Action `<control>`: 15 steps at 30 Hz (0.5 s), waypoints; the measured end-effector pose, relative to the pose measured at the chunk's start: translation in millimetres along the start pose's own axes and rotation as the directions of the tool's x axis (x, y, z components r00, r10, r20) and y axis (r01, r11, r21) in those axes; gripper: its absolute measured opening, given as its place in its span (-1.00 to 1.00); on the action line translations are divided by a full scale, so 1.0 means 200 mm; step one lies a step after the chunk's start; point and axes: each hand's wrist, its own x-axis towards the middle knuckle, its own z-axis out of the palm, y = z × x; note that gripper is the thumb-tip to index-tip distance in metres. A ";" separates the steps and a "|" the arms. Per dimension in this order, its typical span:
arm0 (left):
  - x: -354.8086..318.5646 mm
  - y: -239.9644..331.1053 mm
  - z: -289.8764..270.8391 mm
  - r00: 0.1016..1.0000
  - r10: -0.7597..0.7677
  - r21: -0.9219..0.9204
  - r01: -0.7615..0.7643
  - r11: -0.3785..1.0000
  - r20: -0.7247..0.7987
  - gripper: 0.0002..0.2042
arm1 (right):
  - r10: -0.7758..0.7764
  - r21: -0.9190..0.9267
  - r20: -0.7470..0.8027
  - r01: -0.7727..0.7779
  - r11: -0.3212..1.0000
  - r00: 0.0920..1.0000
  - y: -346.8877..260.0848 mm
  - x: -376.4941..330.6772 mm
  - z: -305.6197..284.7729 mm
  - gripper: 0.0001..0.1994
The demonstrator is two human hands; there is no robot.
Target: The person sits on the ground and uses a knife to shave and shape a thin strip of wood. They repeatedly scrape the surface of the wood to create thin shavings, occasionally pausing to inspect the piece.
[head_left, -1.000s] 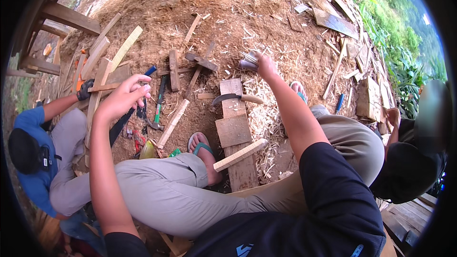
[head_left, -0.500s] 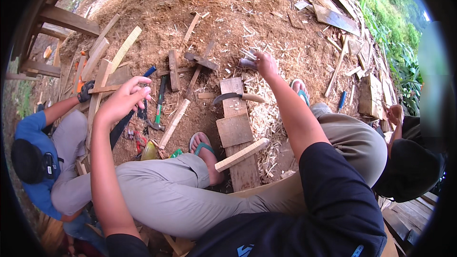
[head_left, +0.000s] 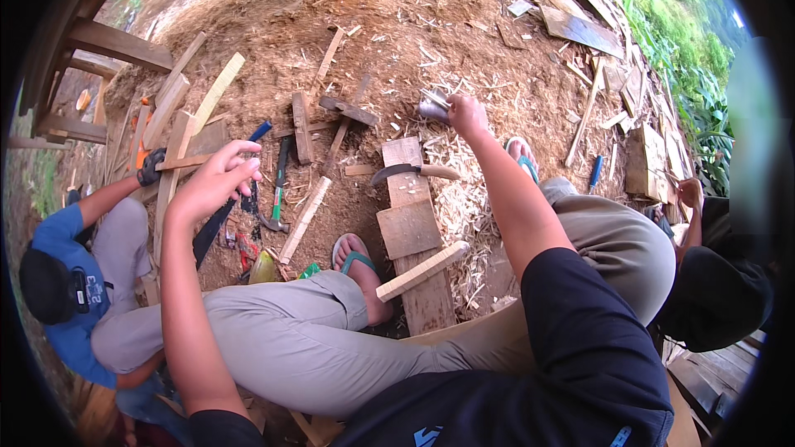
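My left hand (head_left: 217, 182) is raised at the left, its fingers pinched on one end of a thin wooden strip (head_left: 186, 163). A gloved hand (head_left: 150, 167) of a person in blue holds the strip's other end. My right hand (head_left: 466, 114) reaches forward over wood shavings and grips a small grey object (head_left: 434, 108); what it is I cannot make out. A curved knife (head_left: 414, 171) with a wooden handle lies on short planks (head_left: 408, 230) between my legs. A pale shaped stick (head_left: 422, 271) rests across the planks by my sandalled foot (head_left: 358, 258).
A hammer (head_left: 274, 209), a blue-handled tool (head_left: 259, 132) and wood offcuts (head_left: 301, 126) lie on sawdust-covered ground. The person in blue (head_left: 70, 281) crouches at the left. Another person in black (head_left: 716, 281) sits at the right. Boards (head_left: 580, 29) lie at the back right.
Almost nothing differs. Both my hands keep their places and their holds; the person in blue has shifted only slightly.
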 end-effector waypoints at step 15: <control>0.02 -0.06 0.00 1.000 -0.006 0.015 0.006 1.000 0.012 -0.60 | 0.449 0.316 -0.429 -0.336 0.887 0.784 0.25 -0.07 -0.23 -0.92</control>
